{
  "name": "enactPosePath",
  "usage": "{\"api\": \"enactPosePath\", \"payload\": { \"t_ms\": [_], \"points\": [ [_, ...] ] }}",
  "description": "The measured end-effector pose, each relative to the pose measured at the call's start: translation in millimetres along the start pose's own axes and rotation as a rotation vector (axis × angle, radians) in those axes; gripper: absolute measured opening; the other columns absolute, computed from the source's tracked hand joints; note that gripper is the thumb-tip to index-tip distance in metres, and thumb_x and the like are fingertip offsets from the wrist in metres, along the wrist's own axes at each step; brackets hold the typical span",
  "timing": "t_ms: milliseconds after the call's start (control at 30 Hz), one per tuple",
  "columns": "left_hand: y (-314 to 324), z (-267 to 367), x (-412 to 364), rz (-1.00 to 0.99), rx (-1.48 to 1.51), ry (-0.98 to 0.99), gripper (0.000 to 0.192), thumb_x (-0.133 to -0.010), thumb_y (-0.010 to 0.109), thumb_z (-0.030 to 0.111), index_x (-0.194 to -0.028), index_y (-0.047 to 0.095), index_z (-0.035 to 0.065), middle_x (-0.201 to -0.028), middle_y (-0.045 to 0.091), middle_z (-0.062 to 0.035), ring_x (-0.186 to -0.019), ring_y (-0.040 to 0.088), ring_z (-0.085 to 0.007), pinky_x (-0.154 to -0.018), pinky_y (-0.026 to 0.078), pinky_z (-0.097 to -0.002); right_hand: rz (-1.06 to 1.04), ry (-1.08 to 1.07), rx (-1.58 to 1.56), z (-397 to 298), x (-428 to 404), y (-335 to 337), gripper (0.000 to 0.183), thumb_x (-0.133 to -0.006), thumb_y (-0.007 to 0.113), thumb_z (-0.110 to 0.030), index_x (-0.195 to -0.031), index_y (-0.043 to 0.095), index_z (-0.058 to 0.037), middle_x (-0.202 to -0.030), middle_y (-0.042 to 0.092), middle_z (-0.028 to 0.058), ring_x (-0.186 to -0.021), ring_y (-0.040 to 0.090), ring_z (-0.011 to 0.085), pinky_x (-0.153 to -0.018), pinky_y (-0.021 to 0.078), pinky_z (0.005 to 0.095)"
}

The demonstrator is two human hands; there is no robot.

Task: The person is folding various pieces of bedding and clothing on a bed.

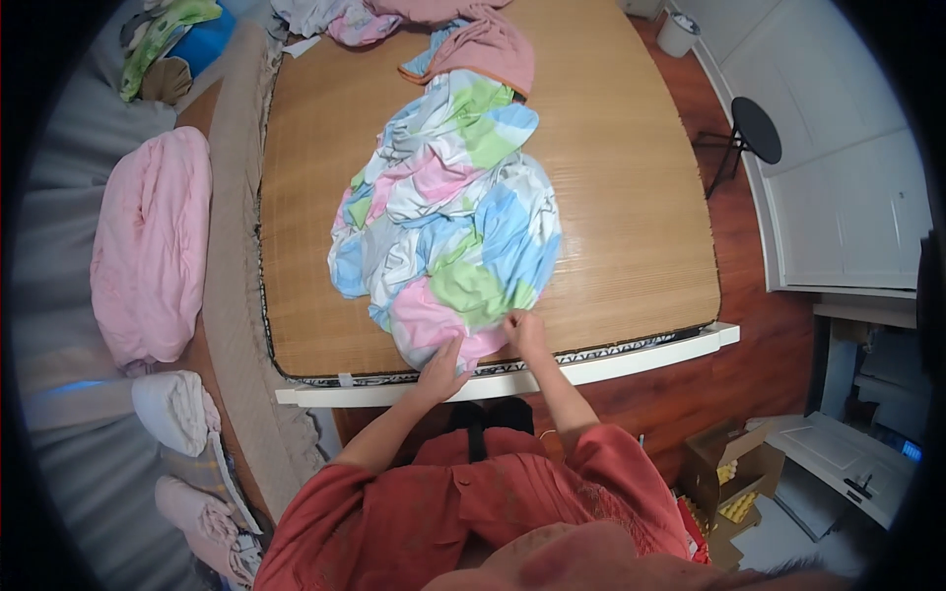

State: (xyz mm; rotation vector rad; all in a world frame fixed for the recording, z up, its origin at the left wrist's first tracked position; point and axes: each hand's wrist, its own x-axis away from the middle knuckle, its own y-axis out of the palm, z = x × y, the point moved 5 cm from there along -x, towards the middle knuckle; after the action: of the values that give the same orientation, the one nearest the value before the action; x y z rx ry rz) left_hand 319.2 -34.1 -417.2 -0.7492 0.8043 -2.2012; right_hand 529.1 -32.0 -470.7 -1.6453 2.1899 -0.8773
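Observation:
A crumpled cloth [473,221], patterned in pink, green, blue and white and likely a bed cover, lies in a heap on a bed with a tan mat [628,244]. My left hand [443,371] rests on its pink near end at the bed's front edge; whether the fingers grip it is unclear. With bent fingers, my right hand [525,332] pinches the cloth's edge by a green patch. The heap's far end meets a salmon-pink blanket [495,48] with an orange border.
A white bed rail [613,379] runs along the near edge. On the left lie a folded pink quilt [151,247] and a rolled white cloth [174,410]. A black stool [755,131], a white bin [678,35] and an open cardboard box [732,462] stand on the right.

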Motion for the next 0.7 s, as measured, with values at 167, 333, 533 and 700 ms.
{"api": "enactPosePath", "payload": {
  "t_ms": [167,333,533,700],
  "points": [
    [-55,52,-31,0.286,0.117,0.170,0.083,-0.077,0.065,0.022,-0.145,0.022,0.0005,-0.147,0.026,-0.0225,-0.135,0.028,-0.0386,-0.109,0.029,-0.0413,0.082,-0.371,-0.165,-170,27,-46,0.008,-0.076,0.068,-0.009,-0.073,0.064,-0.0022,-0.071,0.063,0.0143,-0.062,0.062,0.0302,-0.058,0.0494,0.0375],
    [-86,14,-63,0.189,0.679,-0.002,0.049,-0.077,0.066,0.016,-0.123,0.054,0.0031,-0.105,0.064,-0.0165,-0.095,0.061,-0.0177,-0.081,0.048,-0.0305,-0.006,-0.558,-0.143,-237,54,-72,0.011,-0.077,0.067,-0.005,-0.086,0.064,-0.0006,-0.073,0.060,0.0147,-0.066,0.061,0.0299,-0.060,0.0486,0.0364],
    [-108,74,-17,0.125,0.509,0.102,0.028,-0.081,0.066,0.016,-0.106,0.063,0.0021,-0.091,0.069,-0.0115,-0.084,0.064,-0.0172,-0.079,0.049,-0.0317,0.041,-0.301,-0.224,-189,89,-151,0.030,-0.083,0.064,-0.003,-0.113,0.059,-0.0022,-0.093,0.063,0.0131,-0.071,0.063,0.0208,-0.058,0.0499,0.0291],
    [-80,82,-30,0.131,0.657,-0.068,0.037,-0.081,0.068,0.014,-0.113,0.057,0.0003,-0.106,0.063,-0.0130,-0.100,0.059,-0.0213,-0.087,0.046,-0.0320,0.070,-0.167,-0.144,-115,142,-205,0.036,-0.082,0.065,-0.004,-0.117,0.057,-0.0034,-0.096,0.064,0.0134,-0.074,0.064,0.0206,-0.059,0.0514,0.0284]
  ]
}}
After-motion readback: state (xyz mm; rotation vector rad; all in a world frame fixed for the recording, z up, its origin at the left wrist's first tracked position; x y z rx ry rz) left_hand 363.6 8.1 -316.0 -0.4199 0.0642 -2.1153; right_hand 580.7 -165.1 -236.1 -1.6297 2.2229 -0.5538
